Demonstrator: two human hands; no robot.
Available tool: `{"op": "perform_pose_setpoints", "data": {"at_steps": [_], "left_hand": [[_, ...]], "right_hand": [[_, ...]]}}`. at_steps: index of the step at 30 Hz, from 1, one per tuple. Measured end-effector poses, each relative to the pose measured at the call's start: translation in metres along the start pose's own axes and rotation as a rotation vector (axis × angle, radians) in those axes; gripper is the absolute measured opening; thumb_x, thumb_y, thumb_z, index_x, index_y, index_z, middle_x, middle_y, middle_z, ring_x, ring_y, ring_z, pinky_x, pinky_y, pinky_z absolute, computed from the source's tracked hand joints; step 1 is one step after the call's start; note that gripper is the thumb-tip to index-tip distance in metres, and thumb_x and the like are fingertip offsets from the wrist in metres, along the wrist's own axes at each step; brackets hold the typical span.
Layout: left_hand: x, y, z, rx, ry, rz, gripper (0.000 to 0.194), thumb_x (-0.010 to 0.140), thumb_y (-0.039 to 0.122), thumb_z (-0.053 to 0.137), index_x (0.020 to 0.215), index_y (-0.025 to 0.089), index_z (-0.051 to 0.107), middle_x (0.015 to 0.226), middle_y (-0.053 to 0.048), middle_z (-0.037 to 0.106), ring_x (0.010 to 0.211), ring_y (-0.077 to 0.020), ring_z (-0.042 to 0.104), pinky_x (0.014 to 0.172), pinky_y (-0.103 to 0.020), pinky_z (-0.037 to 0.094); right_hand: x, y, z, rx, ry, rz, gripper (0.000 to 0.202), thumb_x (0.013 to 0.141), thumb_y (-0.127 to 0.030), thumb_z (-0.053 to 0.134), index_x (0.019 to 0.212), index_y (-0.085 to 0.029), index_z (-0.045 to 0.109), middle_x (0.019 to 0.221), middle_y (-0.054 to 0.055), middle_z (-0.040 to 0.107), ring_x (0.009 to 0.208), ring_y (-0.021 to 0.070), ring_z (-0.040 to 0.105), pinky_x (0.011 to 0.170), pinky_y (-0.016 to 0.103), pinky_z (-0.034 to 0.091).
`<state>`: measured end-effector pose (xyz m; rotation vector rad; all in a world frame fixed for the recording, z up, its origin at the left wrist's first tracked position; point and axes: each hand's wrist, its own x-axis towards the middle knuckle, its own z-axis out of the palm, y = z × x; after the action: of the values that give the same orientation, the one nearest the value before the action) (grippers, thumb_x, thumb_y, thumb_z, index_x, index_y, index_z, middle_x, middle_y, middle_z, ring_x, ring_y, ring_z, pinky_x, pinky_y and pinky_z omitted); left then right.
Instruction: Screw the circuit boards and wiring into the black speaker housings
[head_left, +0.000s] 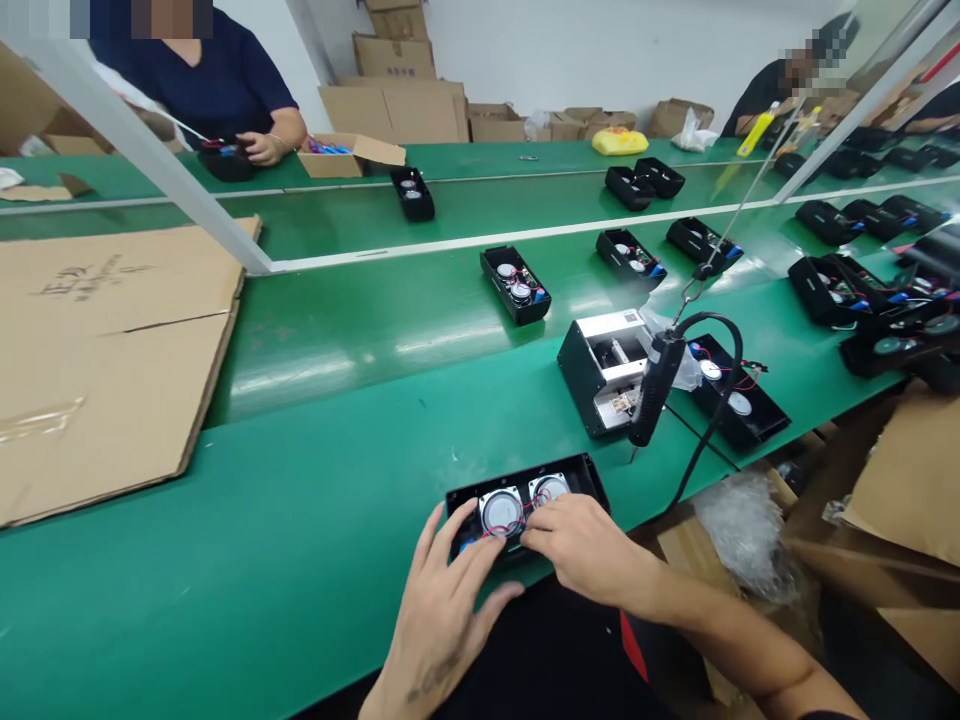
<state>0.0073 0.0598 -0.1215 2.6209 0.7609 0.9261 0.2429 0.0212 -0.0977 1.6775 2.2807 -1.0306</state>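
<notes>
A black open housing (pixel 591 478) lies on the green bench at the front edge, with two round silver speakers (pixel 501 511) and red wires in it. My left hand (pixel 446 595) rests over its left end, fingers spread, fingertips at the rim and near the left speaker. Bent over the right speaker (pixel 550 488) is my right hand (pixel 574 545), its fingers pressed together at the wires; what they hold, if anything, is hidden. A black electric screwdriver (pixel 657 385) hangs tip down from a cord, behind and to the right of the housing.
A black and silver machine (pixel 600 370) stands behind the screwdriver. Another open housing (pixel 739 400) lies right of it. More housings (pixel 516 285) sit on the green conveyor (pixel 360 320). Flat cardboard (pixel 112 360) covers the left side. Two people are across the line. Boxes stand at the right.
</notes>
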Motion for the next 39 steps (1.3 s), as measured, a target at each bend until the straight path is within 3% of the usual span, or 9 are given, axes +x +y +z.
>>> {"op": "perform_pose_setpoints", "data": {"at_steps": [6,10,14,18,24,27,30,34,39], "left_hand": [[-0.002,-0.004,0.014,0.033,-0.087,0.026,0.027,0.100,0.002,0.057,0.123,0.015,0.065,0.113,-0.003,0.075,0.141,-0.0313,0.054,0.132,-0.055,0.029],[0.003,-0.011,0.013,0.095,-0.146,0.086,0.028,0.101,0.006,0.056,0.127,0.014,0.064,0.113,-0.005,0.075,0.131,-0.0314,0.059,0.130,-0.055,0.030],[0.008,-0.015,0.011,0.083,-0.182,0.128,0.027,0.101,0.007,0.053,0.126,0.014,0.062,0.109,-0.004,0.075,0.124,-0.0281,0.063,0.128,-0.053,0.030],[0.006,-0.017,0.015,0.047,-0.202,0.126,0.024,0.103,0.007,0.052,0.124,0.014,0.061,0.108,-0.004,0.076,0.124,-0.0248,0.064,0.128,-0.049,0.030],[0.004,-0.033,0.023,-0.023,-0.198,0.169,0.028,0.099,0.008,0.058,0.124,0.017,0.063,0.108,-0.005,0.076,0.119,-0.0253,0.066,0.120,-0.050,0.039],[0.027,-0.048,0.019,-0.216,-0.338,-0.106,0.032,0.084,0.017,0.080,0.114,0.021,0.069,0.104,-0.005,0.074,0.103,-0.0251,0.067,0.100,-0.045,0.050],[0.063,-0.064,0.009,-0.421,-0.518,-0.448,0.040,0.070,0.027,0.090,0.102,0.021,0.066,0.098,-0.002,0.073,0.092,-0.0221,0.067,0.086,-0.037,0.050],[0.094,-0.078,0.001,-0.507,-0.609,-0.524,0.044,0.068,0.035,0.088,0.099,0.020,0.061,0.089,0.002,0.072,0.079,-0.0176,0.067,0.073,-0.030,0.048],[0.098,-0.082,0.002,-0.533,-0.654,-0.547,0.048,0.064,0.039,0.090,0.096,0.019,0.062,0.087,0.002,0.072,0.081,-0.0181,0.067,0.072,-0.029,0.046]], "right_hand": [[0.009,0.009,-0.006,0.047,-0.051,-0.071,0.042,0.099,-0.014,0.044,0.130,-0.025,0.070,0.127,-0.002,0.061,0.089,0.0010,0.036,0.079,0.020,0.005],[0.006,0.016,-0.009,0.036,-0.044,-0.139,0.046,0.091,-0.016,0.052,0.133,-0.023,0.070,0.128,0.001,0.060,0.092,0.0016,0.039,0.082,0.017,0.017],[0.004,0.012,-0.001,0.068,-0.028,-0.133,0.043,0.093,-0.021,0.051,0.132,-0.017,0.069,0.129,0.007,0.059,0.109,0.0079,0.048,0.106,0.024,0.036],[0.004,0.005,0.018,0.036,-0.021,-0.057,0.045,0.094,-0.013,0.043,0.132,-0.011,0.066,0.134,0.009,0.055,0.123,0.0143,0.048,0.128,0.038,0.032],[0.014,0.015,0.009,0.089,0.020,-0.100,0.036,0.099,-0.016,0.048,0.127,-0.013,0.069,0.125,0.008,0.059,0.116,0.0095,0.051,0.119,0.026,0.036],[0.026,0.021,-0.023,0.159,0.041,-0.130,0.032,0.097,-0.019,0.057,0.126,-0.016,0.071,0.122,0.005,0.062,0.104,0.0029,0.052,0.095,0.010,0.033],[0.040,0.019,-0.057,0.147,0.054,-0.121,0.040,0.091,-0.023,0.065,0.131,-0.016,0.071,0.122,0.004,0.063,0.092,-0.0007,0.048,0.080,0.007,0.024],[0.048,0.008,-0.080,0.052,0.013,-0.036,0.045,0.087,-0.030,0.070,0.130,-0.018,0.070,0.110,0.002,0.064,0.072,-0.0017,0.033,0.068,0.013,0.016],[0.050,-0.003,-0.084,0.052,-0.033,0.041,0.044,0.085,-0.028,0.069,0.127,-0.015,0.072,0.096,0.003,0.064,0.068,-0.0003,0.034,0.065,0.014,0.015]]}}
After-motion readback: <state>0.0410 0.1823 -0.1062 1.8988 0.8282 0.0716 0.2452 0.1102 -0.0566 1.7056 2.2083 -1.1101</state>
